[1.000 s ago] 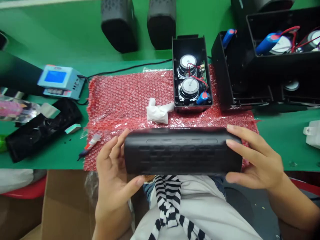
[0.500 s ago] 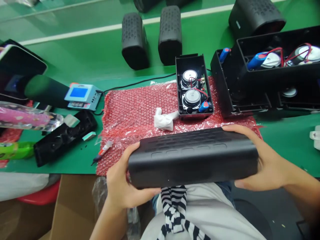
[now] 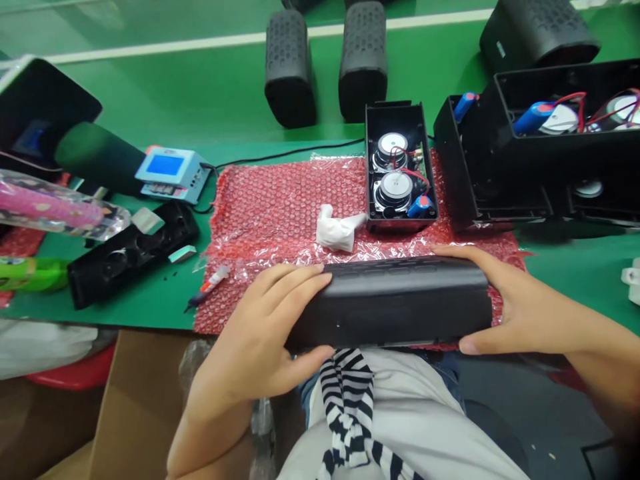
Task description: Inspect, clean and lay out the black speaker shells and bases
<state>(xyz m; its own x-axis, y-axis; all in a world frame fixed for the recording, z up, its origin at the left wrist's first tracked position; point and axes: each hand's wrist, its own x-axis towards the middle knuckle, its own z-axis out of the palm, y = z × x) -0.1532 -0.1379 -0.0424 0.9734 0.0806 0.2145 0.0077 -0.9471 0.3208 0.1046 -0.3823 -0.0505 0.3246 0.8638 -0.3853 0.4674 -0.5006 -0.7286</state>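
A long black speaker (image 3: 395, 310) lies level across my front, at the near edge of the red bubble wrap (image 3: 280, 193). My left hand (image 3: 265, 327) grips its left end, fingers over the top and thumb along the lower front. Around the right end my right hand (image 3: 515, 307) is closed, its thumb low on the front face. Just beyond the speaker sits a crumpled white tissue (image 3: 337, 230). An opened speaker housing (image 3: 401, 170) stands behind it, showing two round drivers, red wires and a blue battery.
More opened black housings (image 3: 500, 173) are stacked at the right. Finished-looking speakers (image 3: 289, 70) stand at the back. To the left are a light-blue device with a screen (image 3: 173, 175), a black panel (image 3: 133, 257), a tube with a red band (image 3: 207, 288) and a green packet (image 3: 33, 273).
The speaker has come down toward the bubble wrap and tilted less. My left hand has slid inward, its fingers now lying over the top. The view has shifted slightly left.
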